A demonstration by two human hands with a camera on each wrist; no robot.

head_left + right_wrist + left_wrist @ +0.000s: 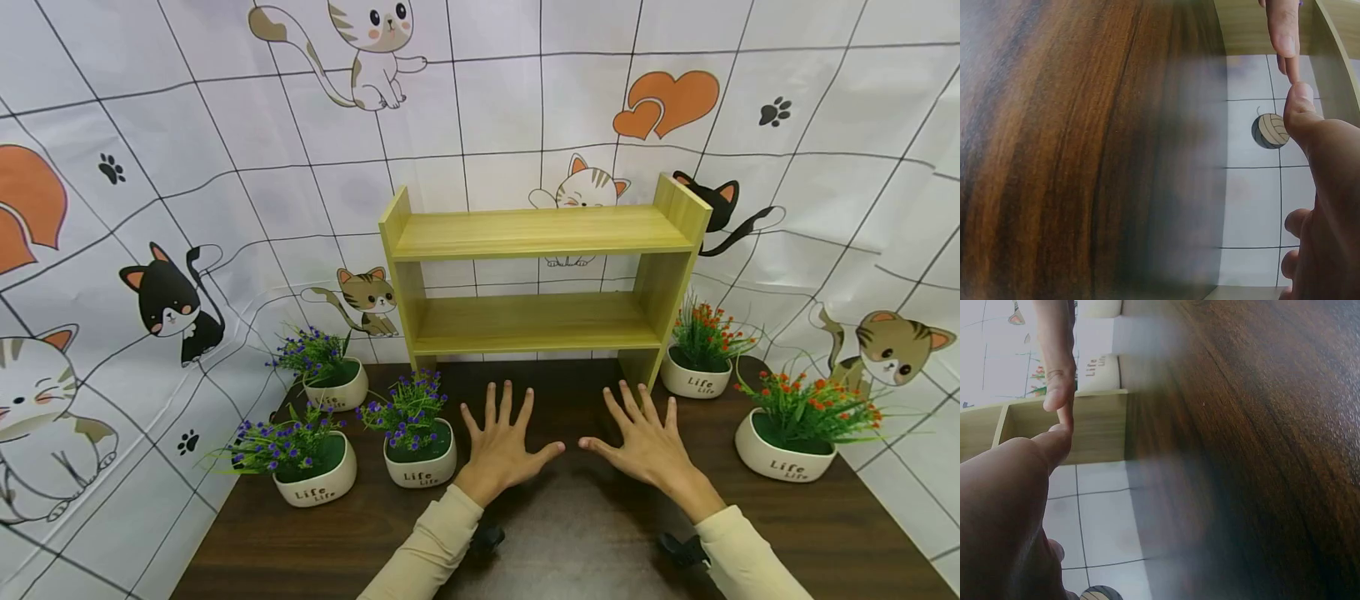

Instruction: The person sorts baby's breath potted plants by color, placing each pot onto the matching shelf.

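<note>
Head view: The left hand (504, 450) and the right hand (651, 450) are both released and grasp nothing; backs face up, fingers are spread, and the thumbs point toward each other with a gap between. Both are positioned over the dark wood table (570, 542). The two-tier wooden shelf (540, 323) stands upright on the table, ahead of the hands and before the patterned wall covering (495, 108). A purple-flowered pot (420, 462) stands just beside the left hand; two similar pots (318, 485) stand farther left. Of the orange-flowered pots (786, 454), one stands beside the shelf's right panel, the other well apart from the right hand

Left wrist view: The left thumb extends in the foreground; the shelf is beyond. Fingertip contact with the table cannot be confirmed at this angle

Right wrist view: The right thumb is likewise extended, with a ball motif (1270, 130) behind
</note>
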